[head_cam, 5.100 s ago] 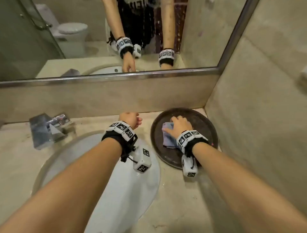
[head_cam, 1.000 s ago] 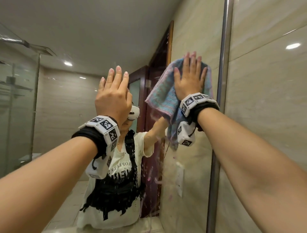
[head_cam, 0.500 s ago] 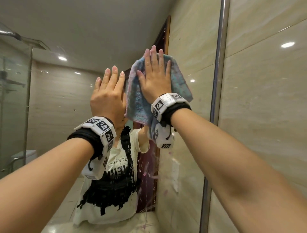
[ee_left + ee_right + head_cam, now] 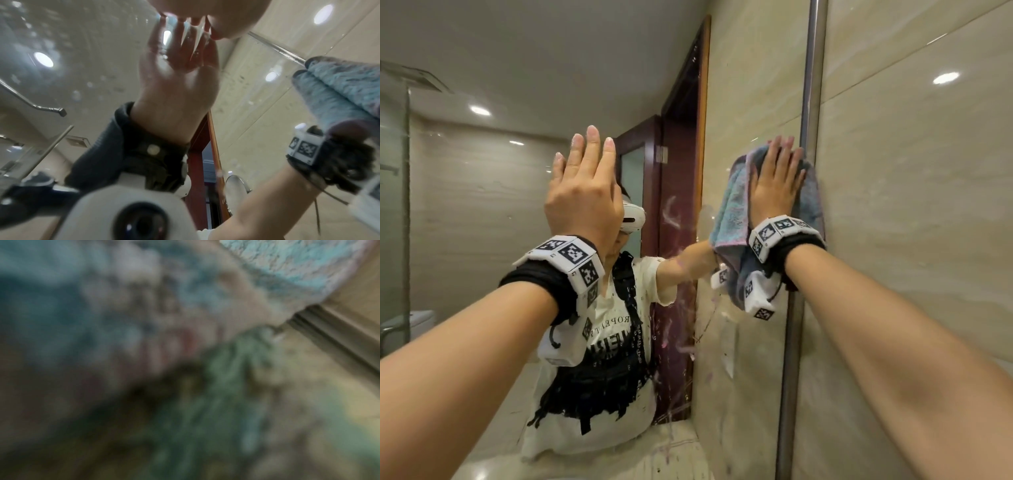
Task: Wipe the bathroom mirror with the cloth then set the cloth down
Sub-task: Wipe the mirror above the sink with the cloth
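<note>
so the cloth (image 4: 736,212) has slid back out to the right since half a second ago, when it sat nearly next to the left hand (image 4: 583,198). now it's right up against the metal strip (image 4: 806,113) at the mirror (image 4: 753,85) edge, and a bit lower than a second ago. reads like side-to-side strokes working down, so my guess is the wiping is still mid-way and setting the cloth down is a while off.

right hand (image 4: 774,192) lies flat on the cloth, fingers straight and close together, pressing it to the glass, with the bottom of the cloth hanging loose past the wrist. left hand holds nothing, fingers straight up and together; in the left wrist view the fingertips meet their reflection, so it looks braced on the glass.

the glass below the cloth has purplish streaks (image 4: 671,216) and drips, so lots left to clean. right wrist view is just blurry cloth. room is beige tile wall (image 4: 914,205), dark red door in the reflection, ceiling spotlights.
</note>
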`<state>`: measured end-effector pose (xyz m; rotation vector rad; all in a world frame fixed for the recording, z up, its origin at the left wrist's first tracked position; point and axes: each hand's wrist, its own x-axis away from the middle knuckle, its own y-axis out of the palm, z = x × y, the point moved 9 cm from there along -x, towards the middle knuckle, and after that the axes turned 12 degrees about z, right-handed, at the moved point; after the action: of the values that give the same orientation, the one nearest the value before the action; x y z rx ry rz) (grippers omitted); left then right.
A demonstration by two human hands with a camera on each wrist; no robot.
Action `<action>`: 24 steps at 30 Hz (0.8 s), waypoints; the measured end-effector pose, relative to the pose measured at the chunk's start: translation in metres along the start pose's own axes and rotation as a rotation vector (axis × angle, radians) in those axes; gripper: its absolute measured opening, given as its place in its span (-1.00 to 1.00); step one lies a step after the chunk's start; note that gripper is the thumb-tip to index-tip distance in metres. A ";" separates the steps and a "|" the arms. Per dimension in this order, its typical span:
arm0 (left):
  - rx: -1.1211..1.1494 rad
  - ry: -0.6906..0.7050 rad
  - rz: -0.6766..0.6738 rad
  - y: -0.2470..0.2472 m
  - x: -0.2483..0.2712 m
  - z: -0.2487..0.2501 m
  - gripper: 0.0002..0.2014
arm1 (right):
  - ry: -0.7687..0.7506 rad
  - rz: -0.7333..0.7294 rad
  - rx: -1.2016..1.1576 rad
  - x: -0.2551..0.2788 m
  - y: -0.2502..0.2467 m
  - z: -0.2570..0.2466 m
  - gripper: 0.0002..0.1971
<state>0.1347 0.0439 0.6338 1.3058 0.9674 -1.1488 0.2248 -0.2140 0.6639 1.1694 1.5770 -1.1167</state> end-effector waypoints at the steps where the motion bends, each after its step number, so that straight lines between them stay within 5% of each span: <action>1: -0.001 0.004 -0.004 0.000 0.000 0.000 -0.52 | 0.010 -0.017 0.003 0.001 0.000 -0.006 -0.16; 10: -0.014 0.025 -0.021 0.000 0.017 -0.005 -0.55 | -0.386 0.017 -0.080 0.012 -0.015 -0.142 -0.34; 16: -0.009 0.014 -0.020 -0.004 0.026 -0.005 -0.57 | -0.676 0.005 -0.259 0.074 -0.006 -0.148 -0.37; 24: -0.053 0.021 -0.002 -0.003 0.033 -0.004 -0.56 | -0.241 -0.026 -0.003 0.034 0.009 0.003 -0.35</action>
<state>0.1382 0.0451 0.6008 1.2772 1.0076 -1.1061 0.2277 -0.2083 0.6291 0.9744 1.4107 -1.2227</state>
